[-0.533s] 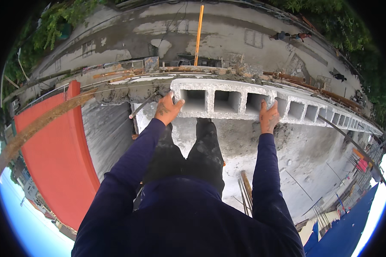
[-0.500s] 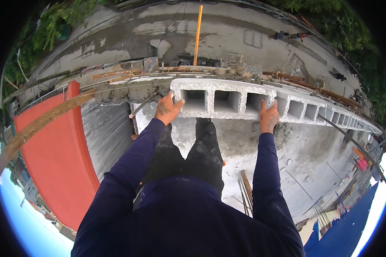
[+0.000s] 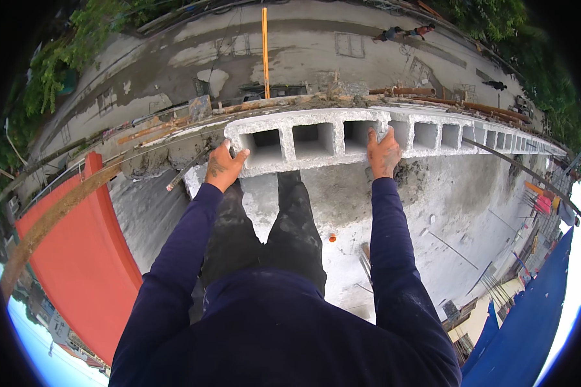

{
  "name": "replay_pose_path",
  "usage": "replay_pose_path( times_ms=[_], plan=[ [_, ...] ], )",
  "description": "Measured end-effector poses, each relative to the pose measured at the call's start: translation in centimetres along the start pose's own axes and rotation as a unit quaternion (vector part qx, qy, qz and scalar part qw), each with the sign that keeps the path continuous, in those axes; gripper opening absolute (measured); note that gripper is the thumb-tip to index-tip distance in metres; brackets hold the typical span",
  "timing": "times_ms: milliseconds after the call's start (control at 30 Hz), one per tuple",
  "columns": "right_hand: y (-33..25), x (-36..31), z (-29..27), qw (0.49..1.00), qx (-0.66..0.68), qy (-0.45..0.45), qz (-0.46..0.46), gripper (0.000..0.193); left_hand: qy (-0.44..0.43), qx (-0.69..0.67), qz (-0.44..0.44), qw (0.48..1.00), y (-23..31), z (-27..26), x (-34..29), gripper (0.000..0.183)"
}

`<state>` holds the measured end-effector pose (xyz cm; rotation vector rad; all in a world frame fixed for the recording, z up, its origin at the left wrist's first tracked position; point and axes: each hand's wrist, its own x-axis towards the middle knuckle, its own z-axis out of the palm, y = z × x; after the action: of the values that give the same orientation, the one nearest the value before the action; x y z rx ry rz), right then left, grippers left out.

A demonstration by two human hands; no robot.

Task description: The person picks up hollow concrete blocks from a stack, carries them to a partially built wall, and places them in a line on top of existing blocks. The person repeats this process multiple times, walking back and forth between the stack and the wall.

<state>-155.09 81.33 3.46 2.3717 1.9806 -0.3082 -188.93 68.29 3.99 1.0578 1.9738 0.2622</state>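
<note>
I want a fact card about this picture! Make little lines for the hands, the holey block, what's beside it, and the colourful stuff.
Left hand: the left hand grips the block's left end
Right hand: the right hand grips near its right end
Held: hollow concrete block, grey, three openings showing
Beside it: a row of similar blocks running off to the right
Colourful things: red panel at left; orange pole beyond the block; blue sheet at lower right

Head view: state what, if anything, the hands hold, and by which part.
A grey hollow concrete block, gripped by its two ends: left hand at its left end, right hand at its right end.
</note>
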Motion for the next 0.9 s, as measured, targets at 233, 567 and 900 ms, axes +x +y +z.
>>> replay_pose_path(
  times_ms=[233,567,900],
  plan=[
    [-0.2,0.1,-0.5,1.0,0.013,-0.003,-0.007,0.047,0.002,0.009,-0.006,1.0,-0.7,0.3,0.1,0.073],
    [-0.2,0.0,-0.3,1.0,0.003,0.005,0.0,0.045,-0.012,0.009,-0.015,1.0,-0.3,-0.2,0.2,0.071],
    [-0.2,-0.4,0.1,0.999,0.041,0.023,0.019,0.048,0.005,-0.031,-0.021,0.999,-0.5,1.5,-0.7,0.078]
  ],
)
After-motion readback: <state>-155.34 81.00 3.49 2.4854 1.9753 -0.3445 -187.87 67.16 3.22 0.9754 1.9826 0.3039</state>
